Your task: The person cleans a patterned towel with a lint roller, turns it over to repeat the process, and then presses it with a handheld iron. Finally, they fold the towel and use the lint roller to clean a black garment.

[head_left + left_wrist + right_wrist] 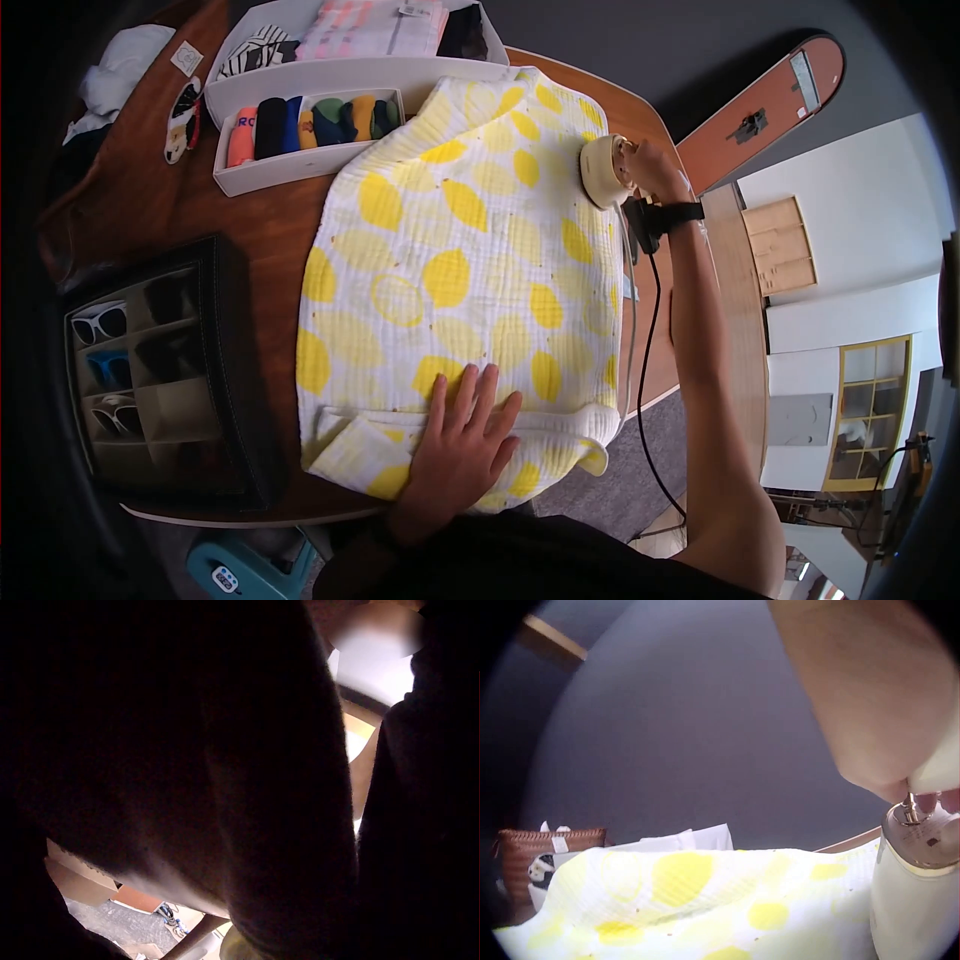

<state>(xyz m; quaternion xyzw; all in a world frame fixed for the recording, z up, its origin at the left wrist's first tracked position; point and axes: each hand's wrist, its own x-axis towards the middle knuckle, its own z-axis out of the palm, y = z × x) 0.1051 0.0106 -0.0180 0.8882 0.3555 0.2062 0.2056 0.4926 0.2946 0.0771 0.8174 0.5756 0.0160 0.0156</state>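
A white quilted cloth with yellow leaf prints (460, 270) is spread on the brown wooden counter (160, 210). Its near edge is pressed flat by the left hand (462, 440), fingers straight. A small cream-coloured iron (603, 170) at the far right edge is gripped by the right hand (655, 165).

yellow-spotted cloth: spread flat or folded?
Mostly spread. The cloth lies flat across the table, only its near edge folded over, where the left hand presses flat on it.

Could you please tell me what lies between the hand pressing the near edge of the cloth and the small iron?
In the head view, only the yellow-spotted cloth stretches between the left hand and the iron.
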